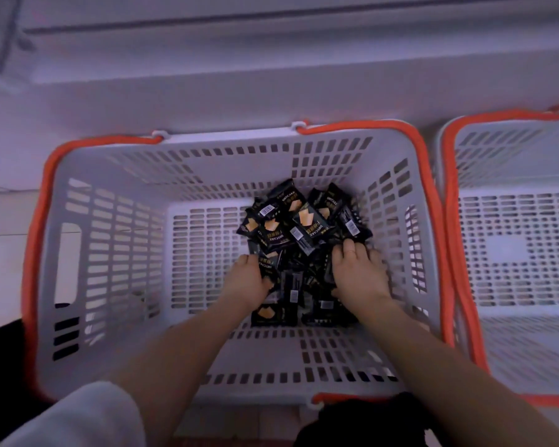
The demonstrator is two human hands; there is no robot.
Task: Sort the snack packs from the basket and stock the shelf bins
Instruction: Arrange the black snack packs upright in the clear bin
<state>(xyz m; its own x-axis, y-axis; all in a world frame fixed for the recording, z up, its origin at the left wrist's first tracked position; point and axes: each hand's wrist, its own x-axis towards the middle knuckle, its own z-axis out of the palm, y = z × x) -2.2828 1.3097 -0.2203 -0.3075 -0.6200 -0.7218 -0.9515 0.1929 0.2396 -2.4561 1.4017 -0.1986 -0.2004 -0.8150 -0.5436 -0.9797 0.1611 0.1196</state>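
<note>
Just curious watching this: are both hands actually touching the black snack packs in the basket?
Touching. The head view shows the left hand and right hand pressed into the snack packs, fingers among them.

Glossy foil snack packs [299,227] in slotted plastic basket [117,253].

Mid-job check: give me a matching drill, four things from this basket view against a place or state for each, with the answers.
Things:
1. left hand
2. right hand
3. snack packs
4. second basket

States:
A. piled in the right half of the near basket
B. no packs seen inside
C. on the pile's right side, ring on one finger
D. on the pile's left side, fingers curled into the packs

Pairs: 1-D, 2-C, 3-A, 4-B
</note>
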